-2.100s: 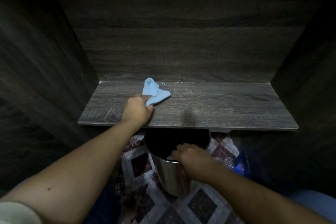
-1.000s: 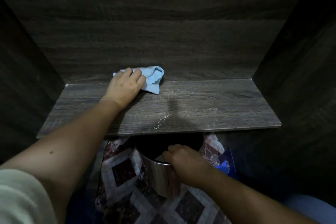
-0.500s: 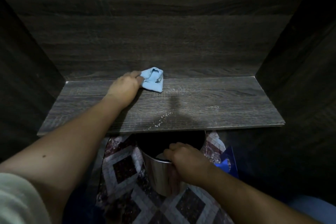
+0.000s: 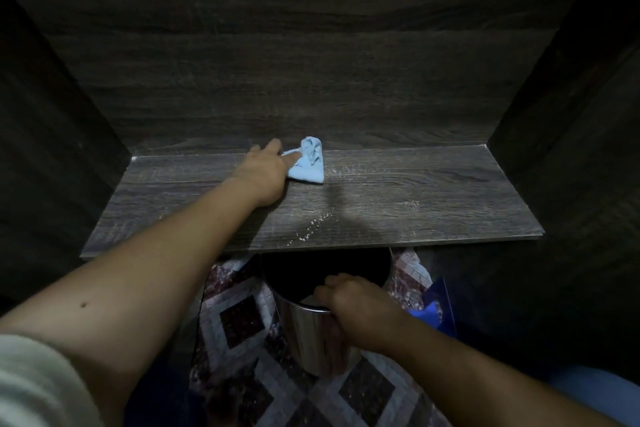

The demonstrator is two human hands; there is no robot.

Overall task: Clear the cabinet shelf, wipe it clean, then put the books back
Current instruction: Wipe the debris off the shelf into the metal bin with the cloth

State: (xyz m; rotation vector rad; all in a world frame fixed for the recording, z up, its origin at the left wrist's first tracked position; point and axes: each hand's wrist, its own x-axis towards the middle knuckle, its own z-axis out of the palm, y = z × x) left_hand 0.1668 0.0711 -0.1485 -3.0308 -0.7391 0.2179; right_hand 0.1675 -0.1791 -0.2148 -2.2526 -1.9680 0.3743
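Blue cloth (image 4: 308, 168) under flat left hand (image 4: 264, 174) at shelf (image 4: 422, 199) back edge; right hand (image 4: 358, 310) round bin (image 4: 308, 340) rim.

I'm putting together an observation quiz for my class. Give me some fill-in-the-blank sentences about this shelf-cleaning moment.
1. The left hand touches a light ___ cloth at the back of the shelf.
2. The right hand grips the metal bin by its ___.
3. White crumbs lie near the shelf's ___ edge.
Missing words: blue; rim; front.
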